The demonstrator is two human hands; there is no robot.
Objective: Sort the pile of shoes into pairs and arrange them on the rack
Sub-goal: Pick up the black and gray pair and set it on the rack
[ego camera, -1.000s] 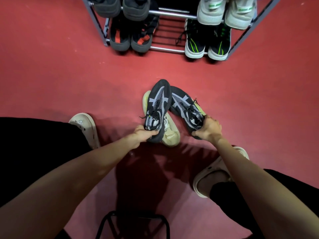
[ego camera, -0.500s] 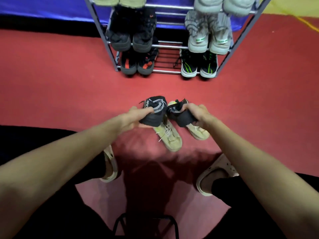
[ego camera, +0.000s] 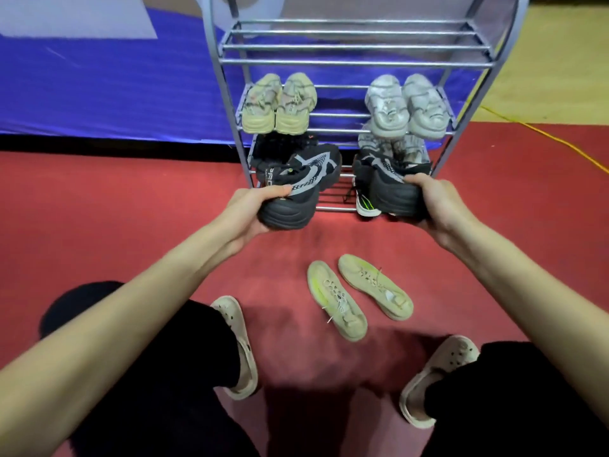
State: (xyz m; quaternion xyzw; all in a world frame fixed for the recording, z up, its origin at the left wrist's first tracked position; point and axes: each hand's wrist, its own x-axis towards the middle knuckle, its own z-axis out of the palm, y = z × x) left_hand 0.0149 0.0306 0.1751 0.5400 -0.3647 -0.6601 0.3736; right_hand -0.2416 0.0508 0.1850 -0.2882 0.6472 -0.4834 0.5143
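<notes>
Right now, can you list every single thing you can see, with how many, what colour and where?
Grey metal shoe rack: one, standing on the floor ahead; top shelf bare.
Beige chunky sneakers: two, second shelf, left side.
Pale grey chunky sneakers: two, second shelf, right side.
Shoes on lower shelves: mostly hidden; one black shoe with green stripes at the bottom right.
Black sneakers with grey pattern: two, one held in each hand.
Flat tan lace-up shoes: two, on the red floor.
Blue banner: one, behind the rack.
Yellow cable: one, far right.
Cream clogs: two, on the person's feet.
Left hand, right hand: each gripping a black sneaker.
</notes>
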